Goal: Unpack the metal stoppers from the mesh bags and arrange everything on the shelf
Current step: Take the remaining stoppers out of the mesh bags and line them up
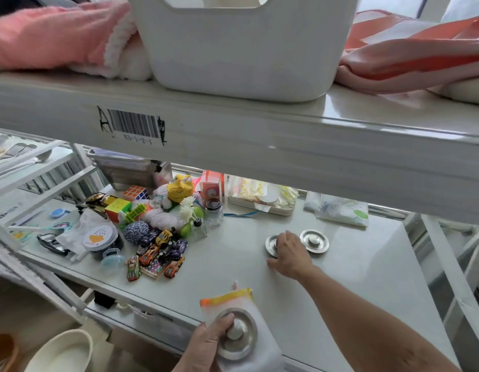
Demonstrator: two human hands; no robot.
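Observation:
Two round metal stoppers lie on the white shelf (233, 253). One stopper (314, 241) sits free to the right. My right hand (290, 255) rests on the other stopper (271, 245), covering most of it; whether it grips it I cannot tell. Near the shelf's front edge my left hand (208, 345) holds a third metal stopper (237, 335) together with a white mesh bag (233, 300) that has a yellow and orange top band. The bag lies under and around that stopper.
Left on the shelf is a crowded pile: toy cars (157, 256), puzzle cubes (118, 208), a small glass jar (214, 213), a black tub (102, 241). Packets (337, 210) lie at the back right. An upper shelf (233, 130) with a white bin (241, 49) overhangs.

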